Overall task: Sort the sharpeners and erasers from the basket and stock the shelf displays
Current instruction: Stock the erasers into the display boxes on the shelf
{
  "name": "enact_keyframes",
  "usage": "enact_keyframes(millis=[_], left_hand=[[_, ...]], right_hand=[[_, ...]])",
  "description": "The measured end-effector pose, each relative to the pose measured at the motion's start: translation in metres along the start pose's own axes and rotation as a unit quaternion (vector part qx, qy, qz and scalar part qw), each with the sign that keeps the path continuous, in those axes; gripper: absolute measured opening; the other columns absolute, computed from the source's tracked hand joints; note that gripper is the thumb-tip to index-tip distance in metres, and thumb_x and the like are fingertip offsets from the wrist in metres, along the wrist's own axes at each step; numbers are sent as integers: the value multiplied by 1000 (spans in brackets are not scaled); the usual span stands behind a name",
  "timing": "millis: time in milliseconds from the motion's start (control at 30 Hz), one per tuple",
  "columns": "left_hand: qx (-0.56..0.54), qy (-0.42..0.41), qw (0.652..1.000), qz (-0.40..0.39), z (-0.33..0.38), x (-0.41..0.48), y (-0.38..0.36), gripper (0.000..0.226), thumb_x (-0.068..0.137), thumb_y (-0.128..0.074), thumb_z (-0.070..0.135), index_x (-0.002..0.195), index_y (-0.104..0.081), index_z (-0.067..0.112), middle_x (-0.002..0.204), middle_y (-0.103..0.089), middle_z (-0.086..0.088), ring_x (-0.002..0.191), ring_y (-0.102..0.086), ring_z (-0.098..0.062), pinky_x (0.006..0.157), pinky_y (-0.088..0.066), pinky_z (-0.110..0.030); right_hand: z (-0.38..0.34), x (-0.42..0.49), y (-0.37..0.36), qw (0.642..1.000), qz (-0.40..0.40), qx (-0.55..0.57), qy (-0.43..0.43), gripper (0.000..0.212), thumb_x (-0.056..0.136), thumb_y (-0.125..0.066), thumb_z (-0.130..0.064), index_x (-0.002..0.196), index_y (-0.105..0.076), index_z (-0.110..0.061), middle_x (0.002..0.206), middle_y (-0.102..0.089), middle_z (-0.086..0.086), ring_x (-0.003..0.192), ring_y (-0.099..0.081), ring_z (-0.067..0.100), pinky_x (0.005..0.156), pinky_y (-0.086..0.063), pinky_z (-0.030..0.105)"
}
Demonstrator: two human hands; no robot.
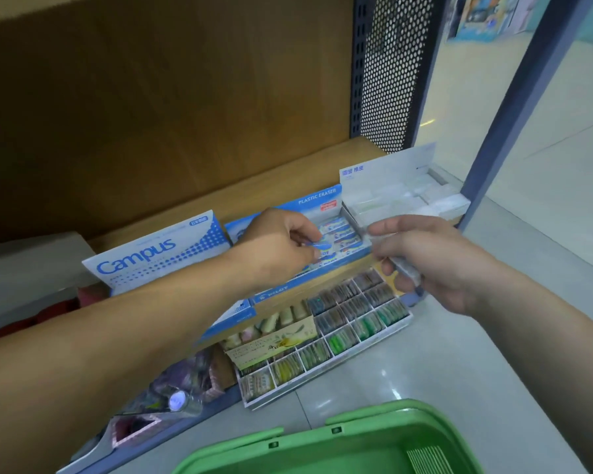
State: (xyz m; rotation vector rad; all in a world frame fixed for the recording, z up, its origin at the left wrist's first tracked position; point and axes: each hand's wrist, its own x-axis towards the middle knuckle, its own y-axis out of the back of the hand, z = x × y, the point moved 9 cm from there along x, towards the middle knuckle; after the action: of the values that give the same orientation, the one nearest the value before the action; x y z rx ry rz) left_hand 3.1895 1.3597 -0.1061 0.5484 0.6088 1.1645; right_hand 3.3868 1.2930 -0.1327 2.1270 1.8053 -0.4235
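Looks pretty far along: a blue-sleeved eraser [319, 247] is pinched by the left hand [281, 241] over the nearly filled Pilot eraser box [317, 197] on the shelf [288, 179]. A clear-wrapped pack [404, 268] is gripped in the right hand [435, 258] just beside it, not yet shelved, and nothing is seen in the visible corner of the green basket [356, 422].

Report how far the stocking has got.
Done: blue eraser box holds rows; white box beside it looks full. In hand: left hand pinches a blue eraser over that box; right hand grips pale wrapped pieces. Left: those pieces; green basket shows none in view.
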Motion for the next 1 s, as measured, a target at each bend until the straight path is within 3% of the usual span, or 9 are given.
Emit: enact_keyframes(millis=[100, 167, 267, 433, 567, 700, 833, 933, 1000], left_hand=[[3, 8, 1000, -1, 2, 3, -9, 17, 86, -83, 20, 101, -77, 22, 93, -72, 4, 85, -69, -10, 73, -56, -18], [-18, 21, 1000, -3, 1, 3, -13, 16, 86, -83, 22, 101, -78, 23, 90, -73, 4, 78, -67, -8, 64, -53, -13], [-45, 29, 999, 0, 2, 3, -17, 15, 86, -83, 23, 101, -78, 23, 86, -74, 4, 69, -66, -4, 59, -51, -11], [-66, 17, 997, -19, 14, 7, -26, 14, 85, -83, 21, 97, -76, 23, 88, -77, 0, 68, -67, -4, 76, -59, -26], [-75, 14, 997, -23, 18, 6, -27, 17, 90, -76, 8, 104, -75, 16, 93, -77, -3, 78, -73, -10, 81, -62, -26], [-47, -14, 999, 3, 21, -5, -10, 20, 95, -67, 9, 112, -72, 18, 101, -74, 4, 88, -72, -10, 74, -60, -18], [-48, -26, 997, -51, 39, -35, -12, 30, 77, -88, 33, 99, -71, 25, 78, -71, 3, 60, -60, -4, 59, -50, -22], [-76, -29, 995, -59, 47, -43, -21, 39, 70, -94, 32, 96, -67, 19, 73, -70, -7, 58, -57, -11, 57, -47, -29], [-104, -34, 994, -27, 47, -40, -15, 33, 76, -89, 20, 95, -64, 14, 68, -67, -9, 57, -56, -16, 58, -46, -32]], right_hand=[[5, -1, -4, 996, -22, -79, 21, 42, 87, -60, -2, 122, -63, -25, 68, -62, 9, 55, -49, 19, 42, -27, 25], [8, 0, -5, 994, -24, -101, 30, 45, 89, -60, -4, 126, -61, -30, 72, -63, 9, 58, -48, 19, 41, -28, 26], [9, -3, -11, 997, -60, -52, 13, 44, 86, -60, 1, 123, -62, -22, 78, -64, 13, 62, -49, 22, 44, -32, 29], [8, -10, -15, 989, -129, 68, -19, 50, 82, -44, 20, 120, -63, -7, 96, -58, 16, 84, -53, 26, 56, -42, 34], [6, -11, -15, 988, -139, 69, 0, 53, 84, -36, 28, 121, -62, -1, 101, -57, 15, 85, -56, 23, 63, -50, 34], [2, -7, -17, 988, -116, 101, 15, 42, 91, -42, 24, 119, -64, 1, 106, -60, 17, 90, -61, 22, 72, -60, 29], [-7, -4, -24, 988, -70, 133, 36, 40, 90, -46, 23, 115, -66, -1, 108, -67, 20, 93, -68, 25, 85, -61, 37], [-14, -8, -47, 987, -69, 139, 43, 43, 88, -45, 21, 113, -70, -4, 104, -73, 23, 81, -70, 26, 59, -56, 30], [-21, -10, -61, 983, -82, 155, 56, 41, 89, -45, 20, 113, -69, -2, 98, -74, 24, 74, -70, 27, 57, -56, 31]])
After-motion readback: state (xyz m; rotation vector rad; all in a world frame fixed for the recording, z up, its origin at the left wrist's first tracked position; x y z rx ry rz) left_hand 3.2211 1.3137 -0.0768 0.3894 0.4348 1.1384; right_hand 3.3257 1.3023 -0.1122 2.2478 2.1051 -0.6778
